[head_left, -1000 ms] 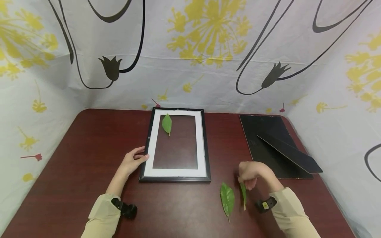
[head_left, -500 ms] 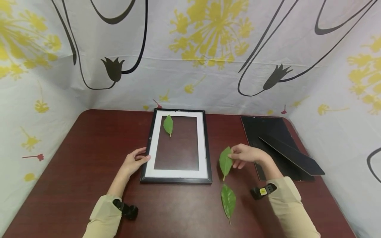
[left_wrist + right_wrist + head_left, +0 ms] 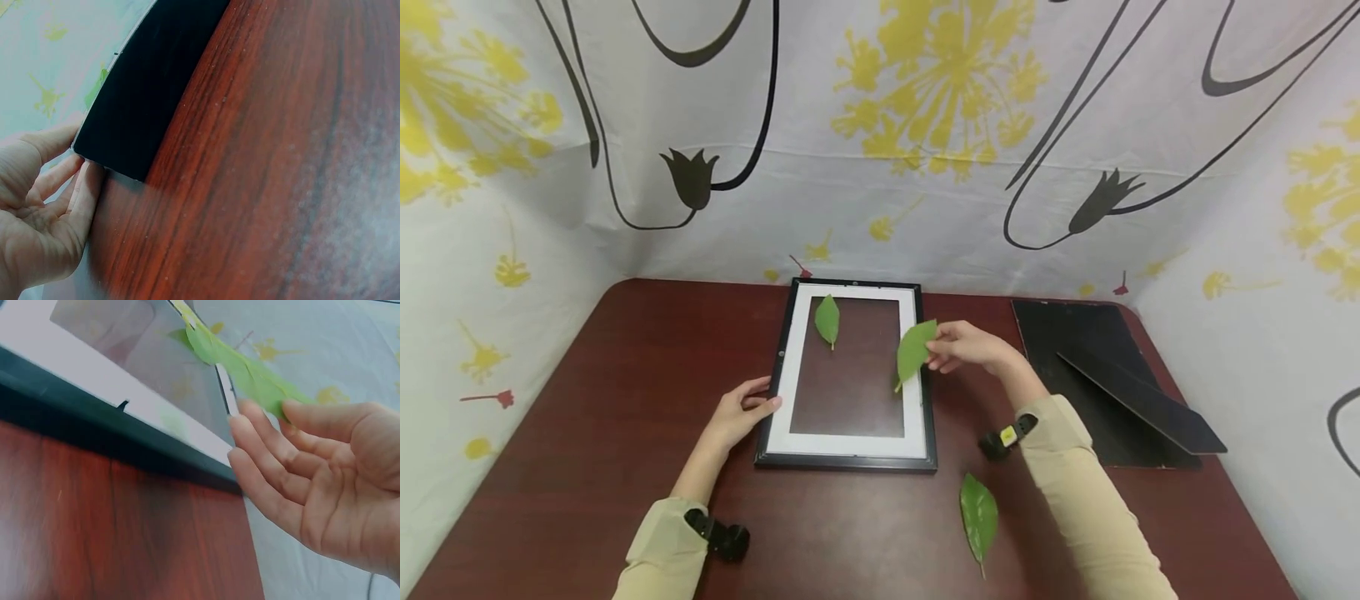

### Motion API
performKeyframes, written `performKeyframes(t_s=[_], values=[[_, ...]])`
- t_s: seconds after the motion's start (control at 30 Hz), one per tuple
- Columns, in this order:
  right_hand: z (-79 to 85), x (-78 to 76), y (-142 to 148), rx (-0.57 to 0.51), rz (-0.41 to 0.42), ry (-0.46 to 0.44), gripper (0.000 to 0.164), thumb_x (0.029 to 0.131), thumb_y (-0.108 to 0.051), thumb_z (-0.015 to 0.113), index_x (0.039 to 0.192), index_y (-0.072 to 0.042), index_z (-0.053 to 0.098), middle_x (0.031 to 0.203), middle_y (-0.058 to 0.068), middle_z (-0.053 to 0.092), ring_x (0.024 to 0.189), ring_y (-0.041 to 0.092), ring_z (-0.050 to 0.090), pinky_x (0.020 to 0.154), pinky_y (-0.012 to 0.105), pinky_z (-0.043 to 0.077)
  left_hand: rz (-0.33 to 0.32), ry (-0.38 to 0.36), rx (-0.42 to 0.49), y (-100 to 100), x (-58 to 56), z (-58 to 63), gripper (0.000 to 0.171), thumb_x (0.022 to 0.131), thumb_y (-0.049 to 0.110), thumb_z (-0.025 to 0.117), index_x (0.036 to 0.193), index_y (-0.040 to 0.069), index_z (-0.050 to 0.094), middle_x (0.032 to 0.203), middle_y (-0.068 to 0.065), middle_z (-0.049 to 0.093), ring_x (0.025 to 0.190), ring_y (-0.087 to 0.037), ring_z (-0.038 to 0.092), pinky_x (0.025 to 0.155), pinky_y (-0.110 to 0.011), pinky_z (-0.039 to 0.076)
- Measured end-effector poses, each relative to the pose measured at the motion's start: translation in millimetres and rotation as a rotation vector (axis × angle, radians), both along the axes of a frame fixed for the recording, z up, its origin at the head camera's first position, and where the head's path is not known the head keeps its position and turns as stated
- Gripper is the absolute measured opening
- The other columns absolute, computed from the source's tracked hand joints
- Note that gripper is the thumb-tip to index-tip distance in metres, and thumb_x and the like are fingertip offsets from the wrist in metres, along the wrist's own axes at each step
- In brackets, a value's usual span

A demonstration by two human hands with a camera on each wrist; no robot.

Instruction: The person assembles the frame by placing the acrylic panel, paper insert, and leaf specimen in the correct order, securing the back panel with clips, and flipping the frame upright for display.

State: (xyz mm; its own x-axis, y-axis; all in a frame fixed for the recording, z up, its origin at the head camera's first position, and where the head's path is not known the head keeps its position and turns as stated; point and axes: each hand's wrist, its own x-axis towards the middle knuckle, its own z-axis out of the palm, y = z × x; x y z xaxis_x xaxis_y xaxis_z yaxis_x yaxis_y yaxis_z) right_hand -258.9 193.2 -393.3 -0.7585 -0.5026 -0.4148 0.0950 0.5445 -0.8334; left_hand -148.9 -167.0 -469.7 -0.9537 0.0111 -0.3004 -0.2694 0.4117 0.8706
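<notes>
Head view: right hand (image 3: 957,346) pinches a leaf (image 3: 915,353) above the right side of the frame (image 3: 846,461); left hand (image 3: 741,412), half curled, grips the frame's left edge; second leaf (image 3: 827,319) lies inside, third leaf (image 3: 979,518) on the table (image 3: 865,537)

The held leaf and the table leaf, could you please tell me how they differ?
The held leaf is pinched by the right hand; the table leaf lies untouched. In the head view, the held leaf's stem points down-left, the table leaf's slightly down-right. Both are green and stemmed.
</notes>
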Motion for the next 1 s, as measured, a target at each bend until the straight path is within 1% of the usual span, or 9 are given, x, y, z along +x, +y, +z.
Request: performKeyframes(t_s=[0.1, 0.17, 0.27, 0.37, 0.5, 0.63, 0.77, 0.9, 1.0], values=[[-4.2, -15.6, -20, 0.005, -0.056, -0.003, 0.018, 0.094, -0.013, 0.048, 0.101, 0.004, 0.048, 0.102, 0.022, 0.062, 0.085, 0.021, 0.065, 0.077, 0.036, 0.054, 0.007, -0.014, -0.019, -3, -0.9, 0.1, 0.062, 0.086, 0.034, 0.062, 0.138, 0.008, 0.039, 0.138, -0.016, 0.043, 0.117, -0.030, 0.048, 0.086, -0.030, 0.044], [-6.6, -25.2, -30, 0.019, -0.087, -0.006, 0.015, 0.094, -0.012, 0.048, 0.098, 0.002, 0.048, 0.098, 0.017, 0.062, 0.089, 0.024, 0.065, 0.076, 0.034, 0.054, 0.009, -0.013, -0.024, -5, -1.9, -1.4, 0.062, 0.086, 0.033, 0.062, 0.138, 0.008, 0.039, 0.138, -0.016, 0.043, 0.117, -0.029, 0.049, 0.085, -0.029, 0.044], [-10.1, -38.9, -43, 0.030, -0.126, -0.025, 0.012, 0.094, -0.012, 0.047, 0.088, -0.002, 0.048, 0.088, 0.008, 0.062, 0.085, 0.021, 0.065, 0.076, 0.033, 0.053, 0.017, -0.004, -0.021, -5, -2.1, -3.0, 0.061, 0.086, 0.031, 0.063, 0.137, 0.008, 0.040, 0.137, -0.016, 0.045, 0.115, -0.029, 0.050, 0.083, -0.027, 0.045], [-10.8, -49.6, -52, 0.020, -0.149, -0.054, 0.011, 0.095, -0.012, 0.047, 0.092, -0.001, 0.049, 0.081, 0.003, 0.062, 0.078, 0.015, 0.065, 0.080, 0.035, 0.053, 0.026, 0.004, -0.010, -4, -1.5, -4.3, 0.060, 0.085, 0.031, 0.064, 0.136, 0.007, 0.042, 0.136, -0.016, 0.046, 0.115, -0.030, 0.051, 0.082, -0.026, 0.045], [-6.9, -55.5, -62, -0.001, -0.157, -0.097, 0.020, 0.095, -0.011, 0.045, 0.109, 0.003, 0.046, 0.077, 0.002, 0.063, 0.072, 0.011, 0.065, 0.086, 0.039, 0.050, 0.032, 0.012, -0.008, -2, -0.4, -4.4, 0.058, 0.085, 0.029, 0.064, 0.135, 0.007, 0.043, 0.136, -0.016, 0.046, 0.114, -0.030, 0.052, 0.082, -0.027, 0.046], [-7.8, -56.4, -69, 0.032, -0.169, -0.130, 0.016, 0.096, -0.010, 0.044, 0.106, 0.003, 0.045, 0.073, 0.001, 0.061, 0.067, 0.009, 0.062, 0.084, 0.038, 0.050, 0.020, 0.021, -0.007, 2, 0.1, -5.5, 0.057, 0.086, 0.028, 0.064, 0.135, 0.007, 0.044, 0.136, -0.016, 0.046, 0.113, -0.030, 0.052, 0.079, -0.025, 0.046], [-35.2, -72.1, -72, 0.075, -0.152, -0.104, 0.023, 0.095, -0.014, 0.047, 0.111, 0.003, 0.050, 0.082, 0.007, 0.064, 0.071, 0.012, 0.063, 0.072, 0.032, 0.052, 0.014, 0.035, -0.005, 2, -1.0, -6.3, 0.057, 0.085, 0.027, 0.064, 0.134, 0.006, 0.044, 0.135, -0.016, 0.047, 0.112, -0.030, 0.053, 0.077, -0.022, 0.045], [-109.1, -124.3, -61, 0.025, -0.121, -0.071, 0.045, 0.087, -0.027, 0.062, 0.122, -0.001, 0.050, 0.085, 0.008, 0.066, 0.070, 0.014, 0.065, 0.061, 0.029, 0.053, 0.021, 0.039, -0.011, 0, -1.6, -5.7, 0.057, 0.085, 0.027, 0.065, 0.134, 0.006, 0.044, 0.135, -0.017, 0.047, 0.112, -0.031, 0.053, 0.077, -0.023, 0.046], [-148.4, -155.6, -55, 0.021, -0.135, -0.043, 0.057, 0.083, -0.032, 0.067, 0.129, -0.004, 0.047, 0.087, 0.008, 0.068, 0.069, 0.016, 0.066, 0.058, 0.031, 0.053, 0.029, 0.033, -0.017, -2, -1.8, -5.6, 0.057, 0.085, 0.027, 0.065, 0.134, 0.006, 0.044, 0.135, -0.017, 0.047, 0.113, -0.031, 0.053, 0.079, -0.025, 0.046]])
